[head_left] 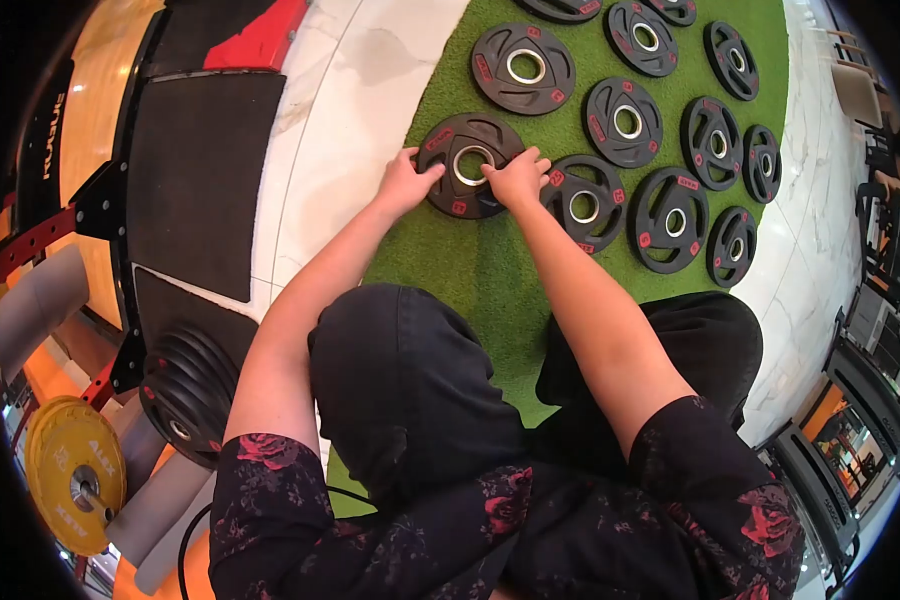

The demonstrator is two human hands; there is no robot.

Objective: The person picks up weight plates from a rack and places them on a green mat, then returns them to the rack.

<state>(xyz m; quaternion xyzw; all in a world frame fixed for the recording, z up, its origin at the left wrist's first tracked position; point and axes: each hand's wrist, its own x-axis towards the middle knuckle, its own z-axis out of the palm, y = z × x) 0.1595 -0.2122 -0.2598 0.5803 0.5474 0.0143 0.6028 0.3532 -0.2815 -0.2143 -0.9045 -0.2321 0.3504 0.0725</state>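
Observation:
A black weight plate [462,133] with red markings and a silver centre ring lies on the green turf [450,258]. My left hand [407,184] grips its left rim, thumb on top and fingers over the edge. On the right rim, my right hand [517,180] holds the same plate, its thumb near the centre ring. Close beside my right hand lies another black plate [608,180]. One more plate [556,58] rests just above the held one.
Several more black plates [670,183] lie on the turf to the right. At the lower left are stacked black plates [192,375] and a yellow plate [50,460] on a rack. Black mats [195,180] lie left; gym machines [870,400] stand far right.

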